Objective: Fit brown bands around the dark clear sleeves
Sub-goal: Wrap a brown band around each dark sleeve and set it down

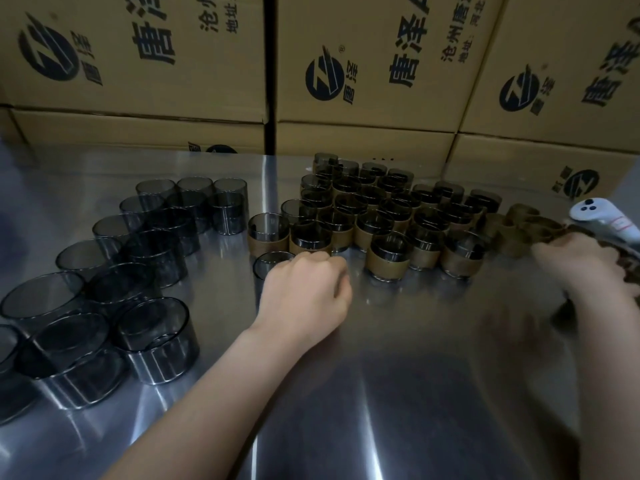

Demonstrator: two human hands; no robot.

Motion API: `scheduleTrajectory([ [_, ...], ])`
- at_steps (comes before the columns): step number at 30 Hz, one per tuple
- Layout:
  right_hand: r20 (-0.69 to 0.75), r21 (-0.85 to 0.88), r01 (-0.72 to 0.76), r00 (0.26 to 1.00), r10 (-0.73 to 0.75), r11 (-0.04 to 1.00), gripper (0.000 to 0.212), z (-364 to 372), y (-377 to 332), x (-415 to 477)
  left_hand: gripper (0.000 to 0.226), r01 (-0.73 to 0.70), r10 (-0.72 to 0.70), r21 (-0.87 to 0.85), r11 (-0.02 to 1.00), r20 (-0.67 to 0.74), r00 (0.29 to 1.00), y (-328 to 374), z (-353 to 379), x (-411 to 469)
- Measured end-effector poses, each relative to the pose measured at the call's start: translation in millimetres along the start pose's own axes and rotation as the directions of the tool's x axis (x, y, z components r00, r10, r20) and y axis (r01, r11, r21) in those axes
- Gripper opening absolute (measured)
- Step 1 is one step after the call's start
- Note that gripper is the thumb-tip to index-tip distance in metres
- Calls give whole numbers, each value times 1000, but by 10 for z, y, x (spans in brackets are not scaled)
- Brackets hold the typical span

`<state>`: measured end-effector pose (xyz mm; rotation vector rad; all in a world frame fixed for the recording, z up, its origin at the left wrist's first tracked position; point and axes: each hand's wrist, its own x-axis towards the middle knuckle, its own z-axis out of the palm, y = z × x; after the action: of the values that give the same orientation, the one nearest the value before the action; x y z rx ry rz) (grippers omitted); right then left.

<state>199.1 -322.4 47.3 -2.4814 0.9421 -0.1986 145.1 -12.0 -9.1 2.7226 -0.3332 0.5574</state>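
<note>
My left hand (304, 289) rests on the steel table (398, 393), its fingers curled over the right rim of a bare dark clear sleeve (268, 266). That sleeve stands just in front of the block of banded sleeves (388, 216), each wrapped in a brown band. Several bare sleeves (138, 244) stand in rows on the left. My right hand (581, 268) is blurred at the right edge, fingers curled on a brown band at the loose pile of brown bands (519, 226).
Printed cardboard boxes (363, 64) are stacked as a wall right behind the table. A white handheld controller (602, 220) lies by the band pile at the far right. Bare reflective steel fills the near table between my forearms.
</note>
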Motion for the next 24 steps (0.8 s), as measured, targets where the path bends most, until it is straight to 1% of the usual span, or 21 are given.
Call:
scheduleTrajectory([
  [2,81,-31,-18,997,20,999,55,5,37,46,25,-42,42,-32,999,14,999,31,-4,-17],
  [5,79,-70,-32,996,38,997,59,30,41,55,26,-118,122,-65,991,49,991,80,2,-50],
  [9,77,-69,-23,997,28,997,55,37,10,69,24,-249,258,-112,962,83,962,126,1,-79],
  [11,86,-78,-9,996,15,997,50,40,-15,61,24,-307,318,-122,944,76,945,138,-3,-86],
  [13,101,-89,13,995,-4,996,43,44,-42,33,25,-337,343,-100,936,51,938,146,-2,-91],
  [14,106,-89,25,994,-15,996,41,47,-54,20,26,-334,337,-75,940,35,941,148,1,-91],
  [16,118,-76,45,992,-35,996,39,54,-69,1,29,-282,283,-37,959,10,959,138,2,-94],
  [19,121,-57,70,991,-63,996,38,70,-96,-31,35,-175,173,25,984,67,983,91,14,-86],
  [21,121,-27,81,990,-77,996,36,84,-115,-53,40,-132,126,59,990,90,988,55,26,-73],
  [24,124,53,89,988,-95,995,33,96,-134,-92,43,-82,74,65,995,109,991,38,21,-58],
])
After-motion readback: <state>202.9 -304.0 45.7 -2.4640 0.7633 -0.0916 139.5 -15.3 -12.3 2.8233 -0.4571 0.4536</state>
